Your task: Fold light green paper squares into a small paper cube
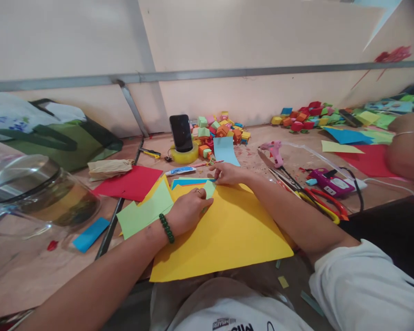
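Observation:
A small light green paper piece (209,189) is pinched in my left hand (189,210), its fingers curled and a green bead bracelet at the wrist. Just beyond it, my right hand (230,174) rests with bent fingers at the piece's far end; whether it grips the paper is hidden. Under both hands lies a large yellow paper sheet (234,230), overhanging the table's near edge. Blue paper (186,182) shows beyond the sheet. Larger light green sheets (146,211) lie left of my left hand.
Behind stand a phone (181,133) on a tape roll (185,154) and a heap of paper cubes (222,131). A pink glue gun (276,154) and scissors (326,204) lie right. A glass jug (55,197) stands left. Another person's hand (407,124) is far right.

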`<action>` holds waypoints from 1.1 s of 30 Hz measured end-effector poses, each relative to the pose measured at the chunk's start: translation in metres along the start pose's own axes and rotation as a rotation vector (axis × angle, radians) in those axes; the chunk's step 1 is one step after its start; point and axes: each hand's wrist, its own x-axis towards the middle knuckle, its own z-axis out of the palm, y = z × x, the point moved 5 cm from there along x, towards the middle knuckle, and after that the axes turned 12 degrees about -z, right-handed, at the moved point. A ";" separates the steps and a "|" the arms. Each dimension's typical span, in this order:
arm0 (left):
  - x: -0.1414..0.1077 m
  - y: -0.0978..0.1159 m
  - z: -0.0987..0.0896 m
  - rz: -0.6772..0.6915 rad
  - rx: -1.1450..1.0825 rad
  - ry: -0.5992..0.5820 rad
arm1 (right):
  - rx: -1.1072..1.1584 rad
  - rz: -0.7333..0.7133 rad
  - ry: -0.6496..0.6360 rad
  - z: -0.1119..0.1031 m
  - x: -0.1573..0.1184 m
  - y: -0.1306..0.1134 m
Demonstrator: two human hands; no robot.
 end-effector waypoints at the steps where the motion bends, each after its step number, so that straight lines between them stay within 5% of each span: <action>1: 0.000 -0.001 0.001 -0.005 -0.013 0.003 | 0.036 0.000 -0.010 0.000 -0.001 0.000; 7: 0.002 -0.003 0.000 -0.005 -0.029 0.006 | -0.047 -0.079 -0.014 -0.001 -0.008 -0.015; 15: 0.000 -0.001 -0.004 0.003 -0.012 -0.055 | -0.034 -0.087 -0.111 -0.001 -0.009 -0.018; 33: -0.001 0.002 -0.009 -0.010 0.000 -0.143 | -0.149 -0.055 -0.100 -0.001 -0.009 -0.018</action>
